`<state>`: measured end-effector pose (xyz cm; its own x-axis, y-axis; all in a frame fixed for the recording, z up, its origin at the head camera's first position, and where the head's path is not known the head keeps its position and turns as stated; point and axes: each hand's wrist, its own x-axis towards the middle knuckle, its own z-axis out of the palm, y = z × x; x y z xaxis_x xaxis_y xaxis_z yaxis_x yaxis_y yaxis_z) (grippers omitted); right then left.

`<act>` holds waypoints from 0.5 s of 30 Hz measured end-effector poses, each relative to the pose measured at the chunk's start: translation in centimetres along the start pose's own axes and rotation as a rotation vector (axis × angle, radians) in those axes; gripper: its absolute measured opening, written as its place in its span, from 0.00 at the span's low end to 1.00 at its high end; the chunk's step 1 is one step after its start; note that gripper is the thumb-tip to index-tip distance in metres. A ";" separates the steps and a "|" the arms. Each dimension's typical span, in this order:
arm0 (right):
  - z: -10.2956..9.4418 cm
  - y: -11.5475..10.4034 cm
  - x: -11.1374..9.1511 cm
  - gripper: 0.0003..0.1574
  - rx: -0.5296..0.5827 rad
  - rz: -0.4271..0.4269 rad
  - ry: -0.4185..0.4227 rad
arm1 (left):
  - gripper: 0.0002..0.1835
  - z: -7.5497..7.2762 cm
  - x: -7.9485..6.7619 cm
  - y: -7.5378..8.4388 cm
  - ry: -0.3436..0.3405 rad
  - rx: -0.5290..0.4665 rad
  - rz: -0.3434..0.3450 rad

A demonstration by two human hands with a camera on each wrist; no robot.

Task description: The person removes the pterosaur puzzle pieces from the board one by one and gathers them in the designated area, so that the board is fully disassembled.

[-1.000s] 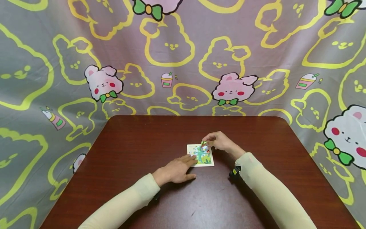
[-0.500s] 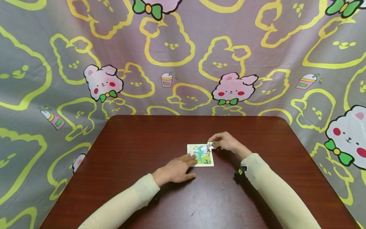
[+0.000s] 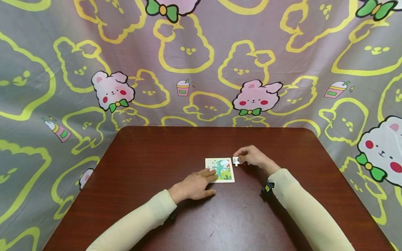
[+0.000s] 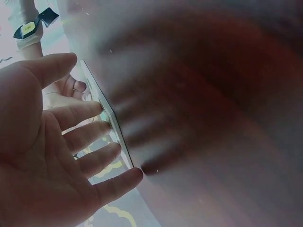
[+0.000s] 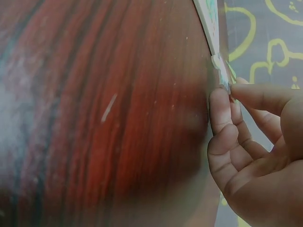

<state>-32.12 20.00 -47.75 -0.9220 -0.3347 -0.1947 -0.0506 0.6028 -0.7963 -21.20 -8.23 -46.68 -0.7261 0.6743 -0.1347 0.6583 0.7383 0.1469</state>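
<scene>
A small square jigsaw puzzle [image 3: 224,170] with a green dinosaur picture and a pale border lies flat near the table's middle. Across its left side rest the fingers of my left hand [image 3: 194,185], stretched out, with the thumb spread apart on the near side. In the left wrist view, the fingertips meet the puzzle's thin edge [image 4: 122,137]. Just past the puzzle's upper right side, my right hand [image 3: 253,156] pinches a whitish puzzle piece [image 3: 236,161] between thumb and fingers. The right wrist view shows that piece [image 5: 220,71] edge-on, close beside the board's corner.
The dark red-brown table [image 3: 163,150] has rounded far corners. A grey curtain [image 3: 201,45] with yellow outlines and cartoon rabbits hangs behind and along both sides. Each wrist wears a small black camera, the right one [image 3: 268,188] showing plainly.
My right hand has drawn right, carrying the piece from over the puzzle's upper right part to beyond its edge. The left hand has stayed on the puzzle.
</scene>
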 end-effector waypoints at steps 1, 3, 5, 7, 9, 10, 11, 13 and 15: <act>0.0 0.0 0.0 0.13 -0.004 0.000 0.001 | 0.32 0.0 0.0 0.0 -0.001 0.002 0.000; -0.1 0.0 -0.1 0.12 -0.013 0.003 0.002 | 0.32 0.1 0.1 0.0 -0.001 0.005 0.000; -0.1 0.0 -0.2 0.12 -0.022 0.003 0.005 | 0.32 0.2 0.1 -0.1 0.004 0.009 0.000; -0.1 0.0 -0.3 0.13 -0.029 0.003 0.010 | 0.32 0.2 0.1 -0.1 0.005 0.005 0.001; -0.1 0.0 -0.3 0.13 -0.038 0.004 0.013 | 0.32 0.2 0.1 -0.1 0.009 0.003 0.002; -0.1 0.0 -0.3 0.13 -0.042 0.003 0.015 | 0.32 0.2 0.1 -0.1 0.012 0.001 0.002; 0.0 0.0 -0.2 0.13 -0.044 0.003 0.017 | 0.32 0.2 0.1 -0.1 0.010 -0.003 0.002; 0.0 0.1 -0.2 0.13 -0.053 0.003 0.020 | 0.32 0.1 0.1 -0.1 0.007 -0.010 0.000; 0.1 0.2 -0.1 0.12 -0.059 0.008 0.025 | 0.32 0.1 0.1 -0.1 0.005 -0.015 -0.003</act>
<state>-32.02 20.09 -47.92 -0.9317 -0.3121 -0.1859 -0.0654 0.6475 -0.7592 -21.27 -8.21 -46.81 -0.7291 0.6719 -0.1299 0.6532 0.7399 0.1608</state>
